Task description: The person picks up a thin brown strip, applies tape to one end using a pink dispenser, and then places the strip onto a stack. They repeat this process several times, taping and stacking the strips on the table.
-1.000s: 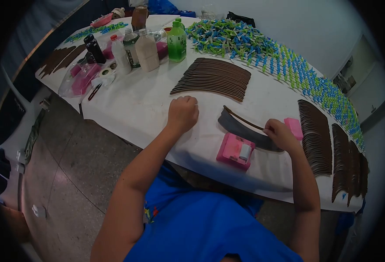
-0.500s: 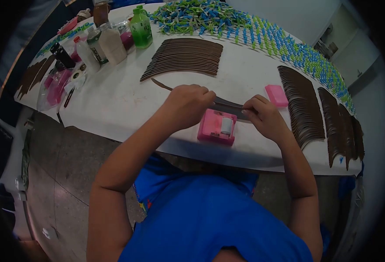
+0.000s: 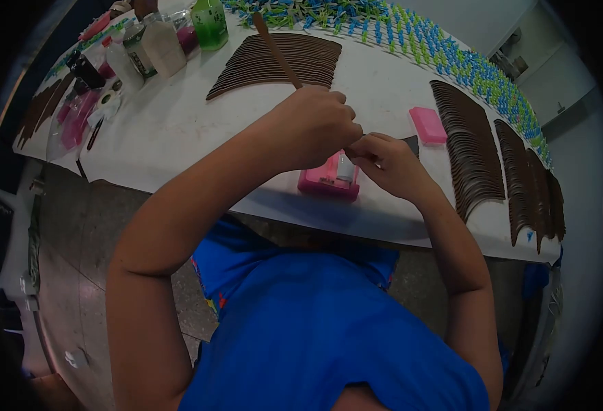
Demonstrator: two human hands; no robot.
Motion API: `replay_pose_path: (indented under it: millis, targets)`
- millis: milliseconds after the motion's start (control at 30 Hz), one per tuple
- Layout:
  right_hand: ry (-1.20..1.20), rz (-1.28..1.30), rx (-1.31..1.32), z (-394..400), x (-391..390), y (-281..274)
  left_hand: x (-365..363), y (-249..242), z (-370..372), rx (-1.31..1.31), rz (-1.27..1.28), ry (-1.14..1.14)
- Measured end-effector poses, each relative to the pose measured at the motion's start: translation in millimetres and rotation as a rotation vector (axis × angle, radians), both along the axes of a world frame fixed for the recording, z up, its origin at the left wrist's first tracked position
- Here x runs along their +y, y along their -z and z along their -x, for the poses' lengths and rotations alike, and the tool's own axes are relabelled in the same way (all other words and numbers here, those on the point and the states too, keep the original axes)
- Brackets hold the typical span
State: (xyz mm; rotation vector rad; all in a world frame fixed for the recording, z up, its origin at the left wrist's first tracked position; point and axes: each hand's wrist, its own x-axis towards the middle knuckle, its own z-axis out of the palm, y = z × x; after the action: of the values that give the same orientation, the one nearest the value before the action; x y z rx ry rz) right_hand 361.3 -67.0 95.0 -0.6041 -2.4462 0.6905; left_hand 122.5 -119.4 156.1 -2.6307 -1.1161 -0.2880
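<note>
My left hand (image 3: pixel 318 127) is closed on a long, thin, slightly curved brown strip (image 3: pixel 277 51). The strip sticks out of the fist, slanting up and away over a row of similar brown strips (image 3: pixel 281 65). My right hand (image 3: pixel 390 164) has its fingers pinched at the strip's near end, right against my left fingers, which hide most of that end. Just below the hands sits a pink box with a white roller (image 3: pixel 329 181), partly covered by my right fingers. A dark flat piece (image 3: pixel 412 144) shows behind my right hand.
A pink rectangular block (image 3: pixel 428 125) lies right of my hands. More brown strips (image 3: pixel 469 147) are laid in rows at the right. Blue and green plastic pieces (image 3: pixel 411 41) cover the far side. Several bottles (image 3: pixel 164 48) stand at the left on the white table (image 3: pixel 158 130).
The brown strip has swung from lying nearly level to pointing up and away. My hands have come together, the right moving left. The view has shifted slightly.
</note>
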Motion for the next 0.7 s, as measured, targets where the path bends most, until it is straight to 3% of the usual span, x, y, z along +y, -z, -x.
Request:
replay_pose_path:
  millis: [300,700]
  targets:
    - [-0.032,0.091,0.009,3.8,5.7,20.7,-1.0,-14.7,-15.2,0.163,0.035,-0.053]
    - [0.032,0.008,0.034,4.6,3.4,27.8,-4.3,6.6,5.2,0.029,0.012,-0.038]
